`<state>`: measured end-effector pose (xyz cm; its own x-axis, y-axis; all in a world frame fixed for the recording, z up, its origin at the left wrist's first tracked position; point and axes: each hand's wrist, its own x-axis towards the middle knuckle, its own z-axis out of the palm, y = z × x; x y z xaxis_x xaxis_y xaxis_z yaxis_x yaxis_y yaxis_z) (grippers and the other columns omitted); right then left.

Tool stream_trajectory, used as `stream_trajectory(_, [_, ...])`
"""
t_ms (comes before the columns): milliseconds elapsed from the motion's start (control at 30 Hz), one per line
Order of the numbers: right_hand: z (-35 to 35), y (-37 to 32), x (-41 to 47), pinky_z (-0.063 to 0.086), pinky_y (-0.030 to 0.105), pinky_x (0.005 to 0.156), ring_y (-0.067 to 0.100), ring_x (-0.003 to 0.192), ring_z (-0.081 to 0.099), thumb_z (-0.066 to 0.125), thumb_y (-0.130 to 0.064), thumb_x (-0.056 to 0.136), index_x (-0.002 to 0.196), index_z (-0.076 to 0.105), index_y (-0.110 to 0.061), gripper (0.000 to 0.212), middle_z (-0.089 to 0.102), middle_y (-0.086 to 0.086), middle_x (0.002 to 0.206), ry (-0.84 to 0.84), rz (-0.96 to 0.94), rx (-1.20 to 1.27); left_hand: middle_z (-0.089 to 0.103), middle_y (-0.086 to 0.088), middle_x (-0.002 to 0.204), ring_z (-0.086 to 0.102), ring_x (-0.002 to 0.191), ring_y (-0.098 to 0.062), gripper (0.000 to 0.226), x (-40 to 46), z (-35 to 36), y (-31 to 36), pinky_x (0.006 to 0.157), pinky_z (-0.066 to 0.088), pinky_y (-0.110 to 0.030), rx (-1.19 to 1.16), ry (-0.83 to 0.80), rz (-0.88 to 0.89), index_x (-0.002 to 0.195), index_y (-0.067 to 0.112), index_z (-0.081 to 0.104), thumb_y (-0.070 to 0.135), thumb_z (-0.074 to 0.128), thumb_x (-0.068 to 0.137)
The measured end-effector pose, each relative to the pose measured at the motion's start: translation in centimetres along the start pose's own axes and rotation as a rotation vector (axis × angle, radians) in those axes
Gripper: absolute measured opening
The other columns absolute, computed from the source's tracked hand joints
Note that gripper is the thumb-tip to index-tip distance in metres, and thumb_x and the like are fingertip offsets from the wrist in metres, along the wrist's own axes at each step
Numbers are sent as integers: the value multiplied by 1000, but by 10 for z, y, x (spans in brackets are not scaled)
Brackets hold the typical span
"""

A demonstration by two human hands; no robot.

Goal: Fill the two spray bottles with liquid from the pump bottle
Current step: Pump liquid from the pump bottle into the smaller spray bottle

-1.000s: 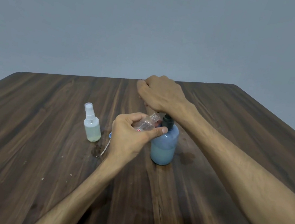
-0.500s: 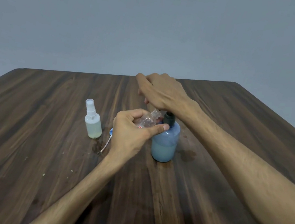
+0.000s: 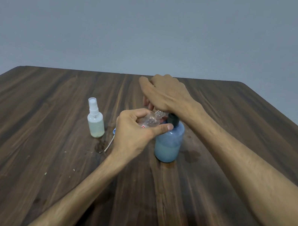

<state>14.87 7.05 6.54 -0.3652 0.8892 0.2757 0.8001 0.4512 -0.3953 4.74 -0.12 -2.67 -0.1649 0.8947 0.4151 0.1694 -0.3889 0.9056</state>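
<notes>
At frame centre the left hand (image 3: 131,131) pinches the small clear bottle (image 3: 149,122), tilted, which should keep its mouth under the spout while the right hand (image 3: 164,93), fingers spread, presses the pump bottle (image 3: 168,143) gently.

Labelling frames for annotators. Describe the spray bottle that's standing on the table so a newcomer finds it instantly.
On the dark wooden table, look to the left of the blue pump bottle and the left hand. The standing spray bottle is there alone and untouched. Unlike the clear bottle tilted in that hand, it is upright, wears its white spray top and holds pale liquid.
</notes>
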Motion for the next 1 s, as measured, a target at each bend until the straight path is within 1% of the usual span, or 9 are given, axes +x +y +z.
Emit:
stream_trajectory(133, [-4,-1,4,53,33,78,20,79,73,29,-42,101,81,79,-9,63,78,-5,69,7,1,42,77,-3,70,64,65,-7,21,2,0,-2,63,51,-28,-21,-1,-18,78,13,82,16,100,69])
stream_trajectory(267, [1,-1,0,56,38,86,24,81,72,24,-50,91,85,78,-7,70,79,0,74,24,-20,13,78,-8,72,66,67,-11,24,2,0,-1,61,53,-35,-13,3,-16,80,5,81,15,100,70])
stream_trajectory(400, [-3,0,5,59,41,85,22,72,69,22,-51,90,88,78,-1,74,80,7,79,78,-30,72,73,4,63,60,59,-3,20,1,0,-1,58,48,-24,4,-9,-5,76,11,80,15,99,70])
stream_trajectory(533, [4,0,1,55,42,89,29,85,72,21,-52,88,86,77,-5,73,79,5,79,57,-38,10,78,-14,76,73,70,-31,31,1,-1,-1,64,58,-47,23,16,4,81,1,80,20,101,69])
stream_trajectory(567, [3,-1,2,56,44,90,31,84,71,21,-53,86,86,77,-4,74,79,7,80,63,-33,25,77,-16,75,72,69,-32,32,1,-1,-1,64,58,-47,29,15,5,80,1,80,21,101,68])
stream_trajectory(667, [-2,-1,6,58,47,88,37,85,71,22,-52,87,91,76,1,76,80,11,86,87,-25,81,76,-14,71,65,64,-18,26,0,-1,-1,61,54,-39,24,9,4,79,5,80,19,100,69])
stream_trajectory(800, [5,1,1,56,44,90,33,87,72,21,-53,86,89,76,-2,75,80,9,83,76,-44,1,79,-14,78,76,78,-36,40,0,-1,-1,70,61,-52,39,24,7,82,3,81,33,99,63])
stream_trajectory(933, [-4,-1,6,58,45,88,28,70,65,22,-53,87,92,75,2,77,80,13,88,85,-46,27,78,-4,72,69,64,-13,25,-1,0,0,61,56,-33,34,6,-2,80,9,81,21,101,69])
stream_trajectory(1000, [-1,1,6,58,43,87,26,70,65,22,-53,87,91,76,1,76,81,11,87,85,-48,26,78,-5,72,70,64,-18,23,0,0,-2,61,56,-36,29,8,-6,79,9,81,19,100,70])
